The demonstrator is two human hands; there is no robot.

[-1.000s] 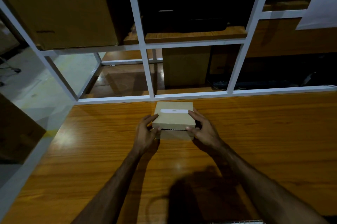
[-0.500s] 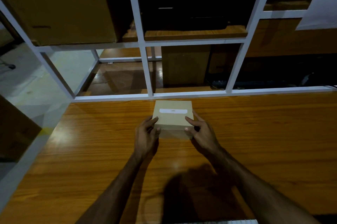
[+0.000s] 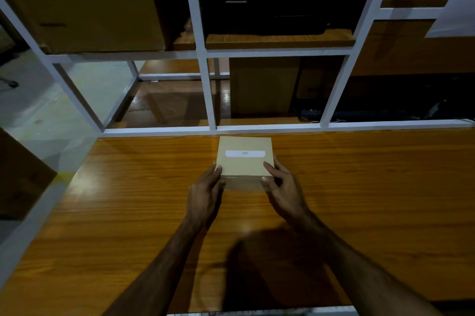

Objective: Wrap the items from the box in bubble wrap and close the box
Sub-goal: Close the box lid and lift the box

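A small tan cardboard box (image 3: 244,161) with a white label on its lid rests on the wooden table (image 3: 128,200), close to the white frame at the back edge. The lid lies flat and shut on the box. My left hand (image 3: 205,192) holds the box's near left corner, fingers on the side and thumb at the front. My right hand (image 3: 282,187) grips the near right corner, fingertips on the lid's edge. No bubble wrap or loose items show.
A white metal shelf frame (image 3: 210,99) rises right behind the box. Large cardboard boxes (image 3: 84,2) and dark equipment fill the shelves beyond. The floor drops away past the table's left edge. A pale strip (image 3: 257,312) shows at the near edge.
The lid, slightly raised at the front a second ago, has been pressed down flat. Both hands stayed on the near corners, with the box a little farther from me.
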